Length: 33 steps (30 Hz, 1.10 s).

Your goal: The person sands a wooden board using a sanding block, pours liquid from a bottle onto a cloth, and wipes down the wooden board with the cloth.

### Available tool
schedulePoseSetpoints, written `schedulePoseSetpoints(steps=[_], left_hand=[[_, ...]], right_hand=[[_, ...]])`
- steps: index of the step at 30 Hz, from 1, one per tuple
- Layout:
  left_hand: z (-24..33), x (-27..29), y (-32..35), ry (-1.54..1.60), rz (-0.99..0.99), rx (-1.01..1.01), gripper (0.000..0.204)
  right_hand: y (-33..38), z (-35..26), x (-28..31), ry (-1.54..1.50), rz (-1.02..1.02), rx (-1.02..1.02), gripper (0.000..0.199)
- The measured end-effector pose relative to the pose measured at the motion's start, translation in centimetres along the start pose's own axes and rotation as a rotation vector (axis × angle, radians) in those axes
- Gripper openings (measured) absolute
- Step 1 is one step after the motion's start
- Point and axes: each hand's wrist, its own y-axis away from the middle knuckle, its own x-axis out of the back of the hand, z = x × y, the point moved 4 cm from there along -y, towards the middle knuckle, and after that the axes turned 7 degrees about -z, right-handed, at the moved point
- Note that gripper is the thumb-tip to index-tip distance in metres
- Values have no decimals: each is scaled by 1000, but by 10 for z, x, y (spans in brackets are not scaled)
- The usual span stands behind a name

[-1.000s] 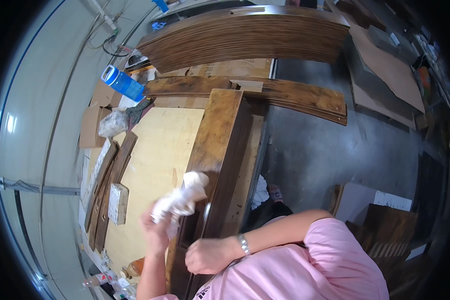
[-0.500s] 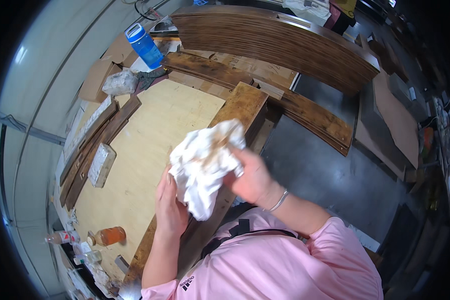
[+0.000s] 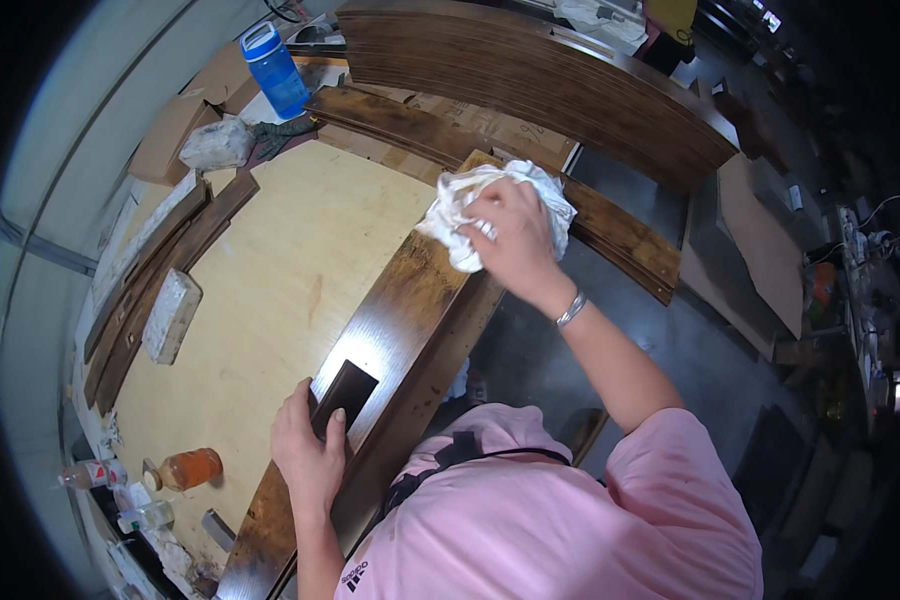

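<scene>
A long brown wooden plank [image 3: 395, 300] with a glossy stained face runs diagonally in front of me. At its far end my right hand [image 3: 515, 235] presses a crumpled white cloth [image 3: 550, 195] with brownish smears onto the wood, fingers bunched into the fabric. Nearer to me, my left hand [image 3: 310, 440] rests on the plank and grips a short dark wood block [image 3: 350, 392] between thumb and fingers. The cloth covers the plank's far end.
Left lies a pale plywood board [image 3: 290, 270] with a speckled white block [image 3: 173, 315] and an orange-brown jar [image 3: 190, 468]. Dark wood strips [image 3: 180, 270] line its left edge. Beyond stand a blue bottle [image 3: 275, 75] and stacked brown panels [image 3: 530, 80].
Both hands were on the cloth above the plank. My right hand has carried it forward onto the far end; my left has let go and come down onto the dark block.
</scene>
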Motion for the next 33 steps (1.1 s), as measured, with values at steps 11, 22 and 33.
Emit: schedulePoseSetpoints(steps=[11,22,33], left_hand=[[-5,-3,4,57,-6,7,51],[-7,-1,7,-12,4,-16,50],[-3,0,2,-27,34,-25,50]], right_hand=[[-21,41,-4,-12,-75,-116,22],[-33,62,4,48,-85,-238,24],[-59,64,20,249,-77,-242,21]])
